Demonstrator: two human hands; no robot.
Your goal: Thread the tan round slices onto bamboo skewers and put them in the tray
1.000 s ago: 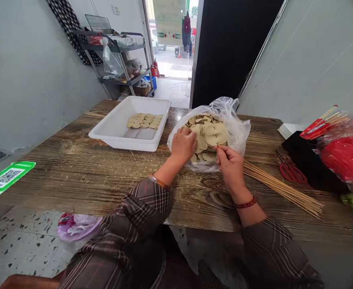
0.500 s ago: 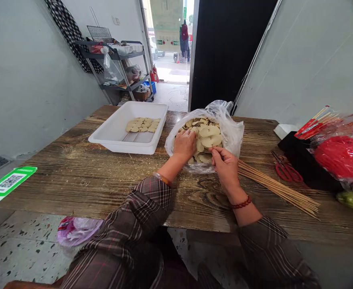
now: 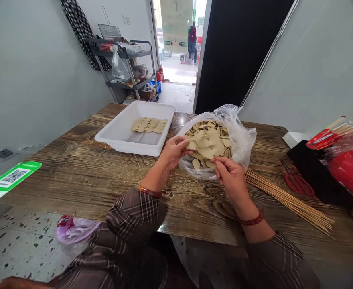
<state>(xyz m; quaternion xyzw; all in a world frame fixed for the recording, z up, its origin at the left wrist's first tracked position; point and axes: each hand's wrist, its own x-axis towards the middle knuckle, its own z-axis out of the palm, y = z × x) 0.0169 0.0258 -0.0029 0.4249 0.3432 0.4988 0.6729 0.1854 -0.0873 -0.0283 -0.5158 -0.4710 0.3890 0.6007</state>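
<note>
Pinched in my left hand (image 3: 174, 152) is a thin, flat beige slice (image 3: 192, 144), its edge held between thumb and fingers. My right hand (image 3: 231, 172) is closed on a bamboo skewer, of which only a short bit shows near the fingertips. Pale round slices (image 3: 209, 149) sit threaded at the skewer's upper end, above the bag. Below both hands, a clear plastic bag (image 3: 243, 138) lies open, filled with a heap of loose beige slices (image 3: 208, 127). A bundle of bamboo skewers (image 3: 291, 200) rests on the table right of my right hand.
A white plastic tray (image 3: 128, 147) holds several skewered slices (image 3: 149, 125) at the left. Red-handled scissors (image 3: 298, 182) lie beside a black holder (image 3: 321, 172) with red-wrapped sticks (image 3: 327, 136). The wooden table's (image 3: 104, 192) front edge is close to my body.
My left hand has come out of the bag's heap, drawing back to the left with a slice. The right hand still holds the skewer. The camera view has shifted slightly.
</note>
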